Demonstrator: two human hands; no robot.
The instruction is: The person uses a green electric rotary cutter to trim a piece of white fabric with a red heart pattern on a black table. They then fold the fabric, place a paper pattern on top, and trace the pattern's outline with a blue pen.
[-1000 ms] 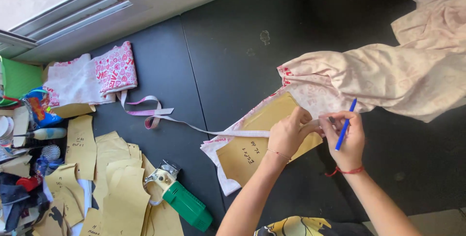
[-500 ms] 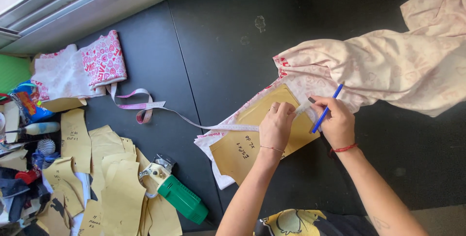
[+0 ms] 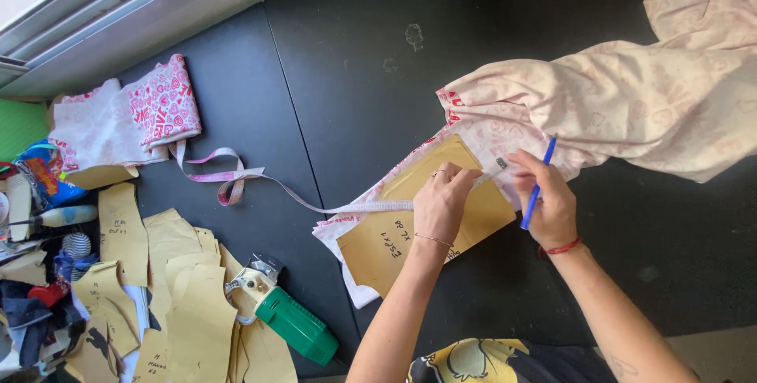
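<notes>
A tan paper pattern piece point(image 3: 394, 233) lies on a strip of pink-printed white fabric point(image 3: 623, 107) on the black table point(image 3: 339, 76). My left hand point(image 3: 443, 203) presses flat on the pattern's upper part, fingers touching a measuring tape point(image 3: 236, 182) that runs across it. My right hand point(image 3: 546, 202) holds a blue pen point(image 3: 538, 182) upright near the pattern's right corner, and its fingertips pinch the tape's end beside a small metal clip point(image 3: 501, 163).
A green and cream electric cutter point(image 3: 288, 314) lies at the table's front edge. Several tan pattern pieces point(image 3: 185, 288) are piled at lower left. Folded heart-print fabric point(image 3: 130, 115) sits at left, with clutter and a white bottle point(image 3: 67, 216) beyond.
Both hands have stayed on the pattern; my left hand has flattened further onto it while my right hand with the pen has kept its place. The camera has shifted slightly.
</notes>
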